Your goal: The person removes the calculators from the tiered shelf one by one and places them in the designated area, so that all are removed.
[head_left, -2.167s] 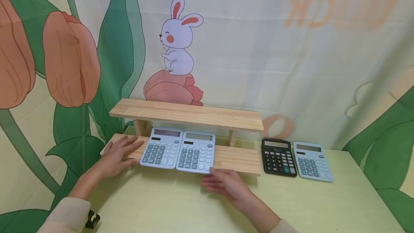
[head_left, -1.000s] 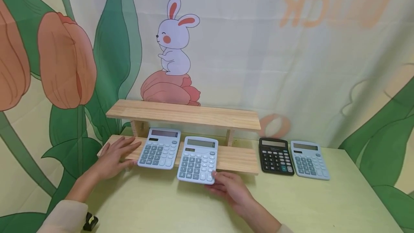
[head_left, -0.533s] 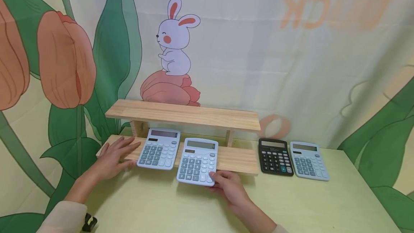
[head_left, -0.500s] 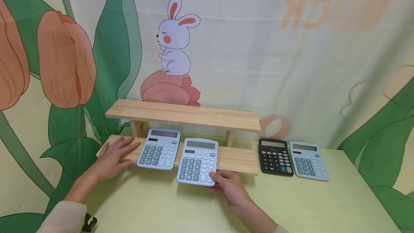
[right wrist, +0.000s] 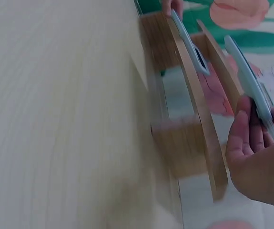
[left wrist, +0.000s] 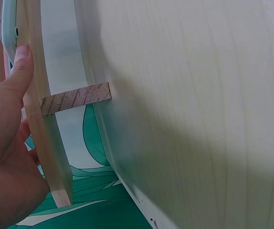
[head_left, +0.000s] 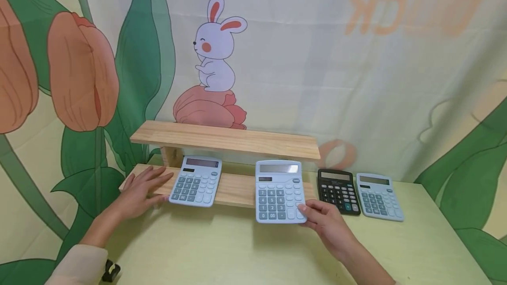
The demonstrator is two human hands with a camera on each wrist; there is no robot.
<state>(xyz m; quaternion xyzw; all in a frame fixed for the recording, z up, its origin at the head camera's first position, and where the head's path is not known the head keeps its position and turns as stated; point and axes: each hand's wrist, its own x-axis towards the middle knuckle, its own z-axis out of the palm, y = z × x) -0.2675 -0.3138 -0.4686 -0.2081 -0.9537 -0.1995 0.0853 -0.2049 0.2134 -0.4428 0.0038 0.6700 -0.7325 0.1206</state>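
My right hand [head_left: 329,228] pinches a light blue calculator [head_left: 271,195] by its lower right corner, thumb on the keys side and fingers beneath. In the right wrist view this calculator [right wrist: 251,88] is held up apart from the wooden shelf's lower board [right wrist: 194,88]. A second light blue calculator [head_left: 195,182] lies on the lower board [head_left: 234,189], its bottom end over the front edge. Left of it, my left hand [head_left: 138,193] rests with fingers spread on the board. Its thumb [left wrist: 22,71] lies along the front edge, close beneath the calculator in the left wrist view.
The shelf's upper board [head_left: 225,140] runs above and behind the lower one. To the right on the table [head_left: 222,250], a black calculator [head_left: 338,191] and another light blue calculator [head_left: 379,197] lie side by side. A small black object [head_left: 111,271] is near my left sleeve.
The right hand has pulled one light blue calculator toward me from beside the other, then lifted it and carried it right. My left hand stays in place.
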